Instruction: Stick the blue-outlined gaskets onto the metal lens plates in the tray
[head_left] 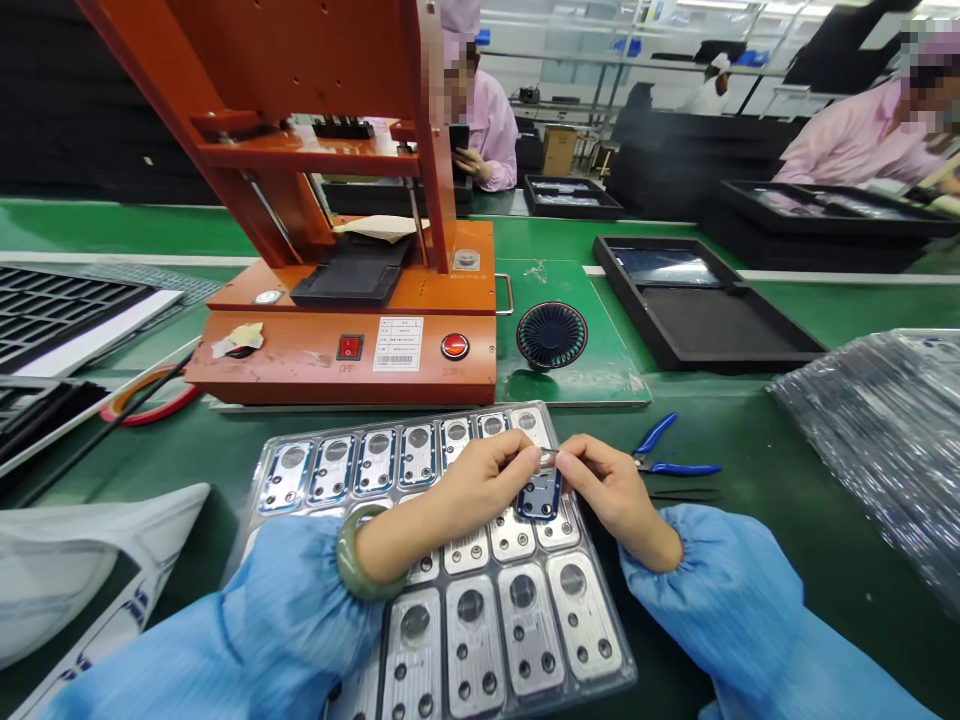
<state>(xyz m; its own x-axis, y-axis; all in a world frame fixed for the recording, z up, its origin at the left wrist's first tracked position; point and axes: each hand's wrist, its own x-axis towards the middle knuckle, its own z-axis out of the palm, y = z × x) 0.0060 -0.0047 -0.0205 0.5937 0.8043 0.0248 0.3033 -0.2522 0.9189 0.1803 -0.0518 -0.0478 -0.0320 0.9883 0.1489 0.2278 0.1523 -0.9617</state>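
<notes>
Blue-sleeved left hand [480,487] and right hand [613,497]: what state?

Both closed, fingertips [534,456] pinching evenly from either side on a small metal piece [550,458], above a blue-framed plate [538,496], two o'clock on the clear plastic tray [420,418].

- Small silvery piece between the left hand [480,485] and the right hand [615,500]: mostly hidden by the fingers, too small to tell
- Row of metal plates [472,640] in the plastic tray [604,620]: partly hidden under the left sleeve [300,610], lower edge nearly cut off
- Thin dark tool [682,495] beside the pliers: too small to tell
- Printed label [397,343] on the orange press: text too small to read
- Plastic-wrapped bundle [877,440]: cut off by the right edge, contents blurred by glare
- Black rack [60,320]: cut off by the left edge
- Co-worker [862,140]: cut off by the right edge
</notes>
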